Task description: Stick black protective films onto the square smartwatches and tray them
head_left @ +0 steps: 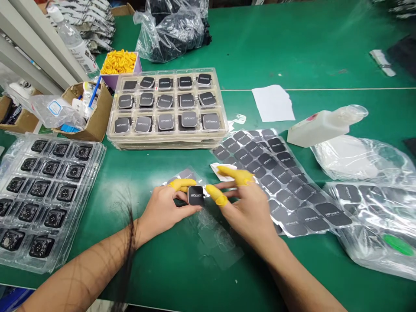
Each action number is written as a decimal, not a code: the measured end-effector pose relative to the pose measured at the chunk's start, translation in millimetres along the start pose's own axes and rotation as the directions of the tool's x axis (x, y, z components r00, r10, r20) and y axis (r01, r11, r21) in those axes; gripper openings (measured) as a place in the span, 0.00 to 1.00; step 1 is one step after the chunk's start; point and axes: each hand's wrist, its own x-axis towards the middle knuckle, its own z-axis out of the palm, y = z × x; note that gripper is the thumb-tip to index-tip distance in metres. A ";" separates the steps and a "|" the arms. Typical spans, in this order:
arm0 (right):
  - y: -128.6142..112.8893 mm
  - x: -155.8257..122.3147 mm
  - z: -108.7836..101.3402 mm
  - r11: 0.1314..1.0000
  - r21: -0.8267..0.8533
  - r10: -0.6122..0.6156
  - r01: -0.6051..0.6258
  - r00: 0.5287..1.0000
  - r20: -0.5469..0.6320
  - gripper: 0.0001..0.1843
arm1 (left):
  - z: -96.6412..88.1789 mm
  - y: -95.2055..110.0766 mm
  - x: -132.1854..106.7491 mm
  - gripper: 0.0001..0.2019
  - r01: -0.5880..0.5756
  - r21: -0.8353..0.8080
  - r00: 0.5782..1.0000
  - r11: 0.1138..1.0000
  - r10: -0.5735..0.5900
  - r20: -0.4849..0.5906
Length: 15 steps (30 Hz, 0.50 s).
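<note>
My left hand [169, 203], a yellow cot on its index finger, grips a small square smartwatch body [196, 196] by its edges, a dark HiFuture-marked face turned up. To its right, my right hand [243, 201] has yellow cots on thumb and index finger, which are spread apart. The right thumb is close to the watch's edge; whether it touches is unclear. A folded white wipe [223, 172] shows just under the right index finger; I cannot tell if it is held. Beneath the hands lie clear film pieces [224, 242] and a partly hidden sheet of dark stickers [172, 175].
Behind is a stacked tray [167, 141] of HiFuture-faced watches; at left, a clear tray [73, 216] of watch bodies. Sticker sheets [273, 182], a white bottle [320, 128] and plastic bags [364, 156] occupy the right. Yellow finger cots [118, 62] fill a box near a cardboard box [102, 108].
</note>
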 end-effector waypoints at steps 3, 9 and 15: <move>5.8 2.1 -7.1 0.865 -0.314 -0.423 0.391 0.905 -0.037 0.29 | -0.1 -2.6 0.3 0.15 0.082 -0.126 0.997 0.989 -0.080 0.024; 14.1 -0.1 4.4 0.555 -0.482 -0.580 0.679 0.730 0.361 0.27 | 1.4 -4.3 0.5 0.27 0.172 -0.456 0.985 0.873 -0.164 0.057; 16.2 -2.0 7.0 0.545 -0.473 -0.613 0.692 0.714 0.338 0.27 | 1.4 -1.8 0.8 0.26 0.190 -0.500 0.981 0.845 -0.189 0.054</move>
